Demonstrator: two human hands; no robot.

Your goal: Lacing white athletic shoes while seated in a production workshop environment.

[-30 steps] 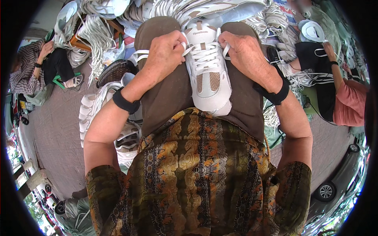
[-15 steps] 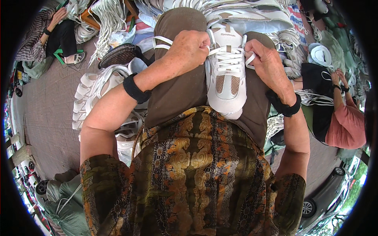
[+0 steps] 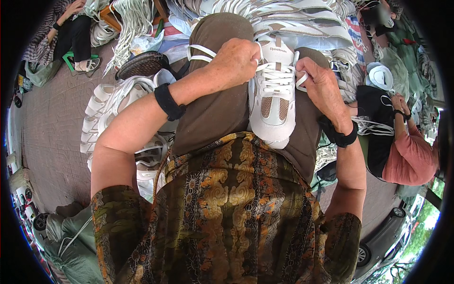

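A white sneaker upper [image 3: 272, 127] with brown mesh panels lies between my knees, its toe toward my body and its tongue pointing away. White lace [image 3: 276, 76] zigzags across its front in several rows. My left hand [image 3: 238, 61] is closed on the lace beside the upper's left edge; a loose length of lace [image 3: 201, 51] trails from it over my left knee. My right hand [image 3: 320, 83] pinches the lace at the right edge, with a small loop [image 3: 301, 81] showing by the fingers. Fingertips of the left hand are partly hidden.
More white uppers [image 3: 97, 120] are heaped at my left, near a dark woven shoe [image 3: 142, 65]. Bundled laces [image 3: 126, 33] hang at the far left; stacked uppers [image 3: 307, 23] lie beyond my knees. A pink-sleeved person [image 3: 409, 156] sits at right, another person [image 3: 75, 35] far left.
The view has shifted slightly. My left hand has moved a little to the right and down in the picture. Both hands stay closed on the lace at the upper's sides.
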